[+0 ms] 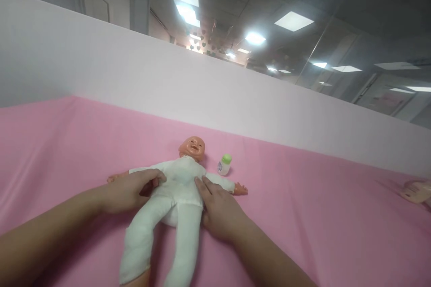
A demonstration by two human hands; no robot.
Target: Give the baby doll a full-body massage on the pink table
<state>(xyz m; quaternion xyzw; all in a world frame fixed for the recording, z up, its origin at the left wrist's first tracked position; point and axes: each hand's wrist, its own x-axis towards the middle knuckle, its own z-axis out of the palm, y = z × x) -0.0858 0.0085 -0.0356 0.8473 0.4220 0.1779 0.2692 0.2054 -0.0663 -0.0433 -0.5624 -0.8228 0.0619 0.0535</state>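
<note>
A baby doll (185, 184) lies on its back on a pink sheet, its head toward the wall and its arms spread out. Its body and limbs are white cloth; the head and hands are hard plastic. My left hand (134, 188) grips the doll's waist on the left, thumb and fingers curled against the cloth. On the opposite side of the torso, my right hand (218, 208) holds the doll with its fingertips resting on the belly. A small white bottle with a green cap (224, 165) stands beside the doll's head, above its outstretched arm.
The pink sheet (276, 215) covers the surface and has a few creases. A low white wall (161, 80) runs along the back, with glass above it reflecting ceiling lights. At the far right edge lies a pale beige-pink object (415, 191), partly cut off.
</note>
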